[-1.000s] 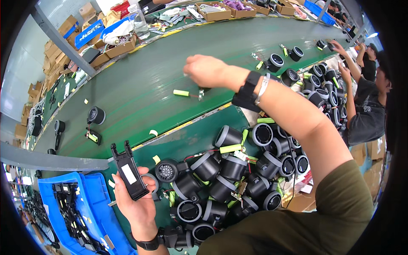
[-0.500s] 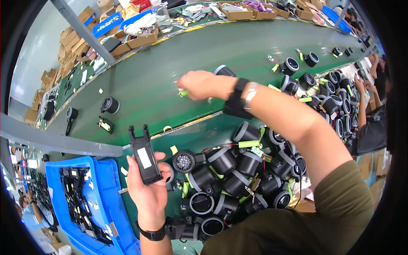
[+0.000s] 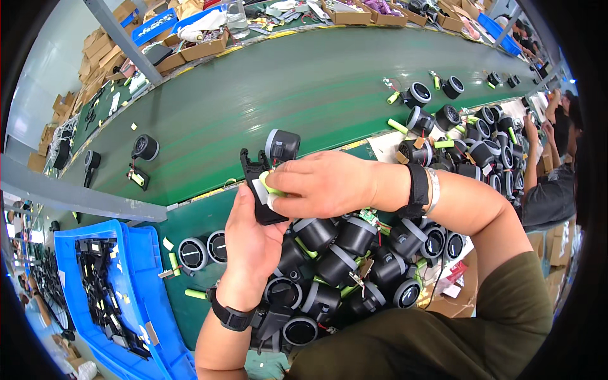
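My left hand [image 3: 254, 244] grips a black plastic handle shell [image 3: 256, 171], its two prongs pointing away from me and a pale label on its face. Over that shell is my right hand [image 3: 329, 183], its fingers closed around a light-green cylindrical battery [image 3: 273, 182]. Just beyond the fingers, a black round fan unit with a grey rim [image 3: 282, 145] sits by the shell's far end; whether it is wired to the battery is hidden. Below both hands lies a heap of similar black fan units [image 3: 335, 263], with green batteries and small circuit boards among them.
At left stands a blue bin [image 3: 136, 278] holding black shells. A green conveyor belt [image 3: 215, 120] crosses ahead, carrying several fan units. A grey metal post [image 3: 120, 38] rises beyond it. More units pile up at right near a co-worker's arm [image 3: 531, 145].
My right hand has come back from over the belt toward me, bringing the battery and fan unit to the shell. My left hand has moved right and slightly away with the shell.
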### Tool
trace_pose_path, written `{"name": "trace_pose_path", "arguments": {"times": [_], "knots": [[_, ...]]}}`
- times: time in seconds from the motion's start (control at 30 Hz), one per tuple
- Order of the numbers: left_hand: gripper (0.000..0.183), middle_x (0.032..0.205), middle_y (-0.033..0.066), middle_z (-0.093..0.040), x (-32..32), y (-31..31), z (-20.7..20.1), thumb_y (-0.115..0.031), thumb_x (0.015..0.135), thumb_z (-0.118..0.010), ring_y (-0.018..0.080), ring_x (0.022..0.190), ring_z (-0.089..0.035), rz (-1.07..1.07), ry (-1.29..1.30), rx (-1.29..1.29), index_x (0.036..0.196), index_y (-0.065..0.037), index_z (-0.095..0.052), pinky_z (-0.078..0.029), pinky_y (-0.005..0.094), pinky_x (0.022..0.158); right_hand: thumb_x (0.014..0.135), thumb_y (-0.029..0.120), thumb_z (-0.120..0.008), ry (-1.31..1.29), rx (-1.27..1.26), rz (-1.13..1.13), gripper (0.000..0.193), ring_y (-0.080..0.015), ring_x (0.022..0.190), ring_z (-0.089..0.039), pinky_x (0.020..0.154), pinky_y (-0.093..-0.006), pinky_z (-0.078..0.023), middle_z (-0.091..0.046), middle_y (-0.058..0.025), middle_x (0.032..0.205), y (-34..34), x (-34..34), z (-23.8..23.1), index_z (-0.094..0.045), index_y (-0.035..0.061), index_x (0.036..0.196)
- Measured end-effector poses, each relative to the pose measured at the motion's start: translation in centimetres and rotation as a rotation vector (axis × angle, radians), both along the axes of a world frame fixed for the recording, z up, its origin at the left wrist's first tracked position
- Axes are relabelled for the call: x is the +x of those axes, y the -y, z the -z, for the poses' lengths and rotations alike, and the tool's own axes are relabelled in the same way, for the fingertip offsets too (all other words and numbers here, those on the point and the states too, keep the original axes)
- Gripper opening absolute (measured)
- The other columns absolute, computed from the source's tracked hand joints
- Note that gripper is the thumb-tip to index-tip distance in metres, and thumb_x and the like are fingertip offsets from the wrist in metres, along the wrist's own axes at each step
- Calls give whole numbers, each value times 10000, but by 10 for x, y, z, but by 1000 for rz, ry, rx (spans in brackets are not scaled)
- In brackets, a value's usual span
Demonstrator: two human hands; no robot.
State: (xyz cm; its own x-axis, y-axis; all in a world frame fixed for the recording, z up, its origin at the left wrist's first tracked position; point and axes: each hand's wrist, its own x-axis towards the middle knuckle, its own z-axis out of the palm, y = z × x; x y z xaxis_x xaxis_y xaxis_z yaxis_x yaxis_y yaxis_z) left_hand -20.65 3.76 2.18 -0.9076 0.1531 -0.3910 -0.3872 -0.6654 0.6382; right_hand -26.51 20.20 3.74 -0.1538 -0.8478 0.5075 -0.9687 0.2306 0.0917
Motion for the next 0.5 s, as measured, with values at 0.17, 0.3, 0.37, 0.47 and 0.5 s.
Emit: {"name": "trace_pose_path", "arguments": {"times": [0.17,0.3,0.37,0.47,0.5], "knots": [[346,1127,47,-525,6,-7,-10,-321,976,-293,170,1027,-533,3,-46,20,1162,-79,-456,-466,359,858,658,148,-600,12,-16,1,218,-215,905,-570,700,-280,-530,-546,-102,987,4,2,3,-551,47,845],[350,1119,53,-528,5,-3,-9,-331,973,-309,167,1025,-533,-6,-23,49,1162,-80,-462,-464,352,856,677,141,-594,33,41,-6,287,-236,939,-569,723,-292,-529,-550,-119,1027,8,8,4,-557,30,939],[334,1081,75,-555,2,1,-10,-317,965,-344,187,978,-565,8,72,12,1151,-71,-471,-481,346,814,726,131,-580,139,-33,-12,331,-249,942,-580,721,-306,-526,-551,-137,1060,11,13,6,-539,28,1037],[324,1032,98,-589,3,9,-9,-300,956,-380,215,919,-596,6,-21,-160,1146,-55,-475,-500,339,751,764,12,-525,795,-146,185,250,-307,867,-580,692,-377,-489,-564,-133,901,5,5,-20,-484,28,1010],[317,993,116,-611,0,8,-14,-280,952,-394,234,869,-616,-26,11,-195,1152,-46,-468,-507,329,690,748,-4,-531,531,-285,235,261,-323,862,-574,692,-381,-487,-566,-126,905,-4,-7,-18,-484,21,1004]]}}
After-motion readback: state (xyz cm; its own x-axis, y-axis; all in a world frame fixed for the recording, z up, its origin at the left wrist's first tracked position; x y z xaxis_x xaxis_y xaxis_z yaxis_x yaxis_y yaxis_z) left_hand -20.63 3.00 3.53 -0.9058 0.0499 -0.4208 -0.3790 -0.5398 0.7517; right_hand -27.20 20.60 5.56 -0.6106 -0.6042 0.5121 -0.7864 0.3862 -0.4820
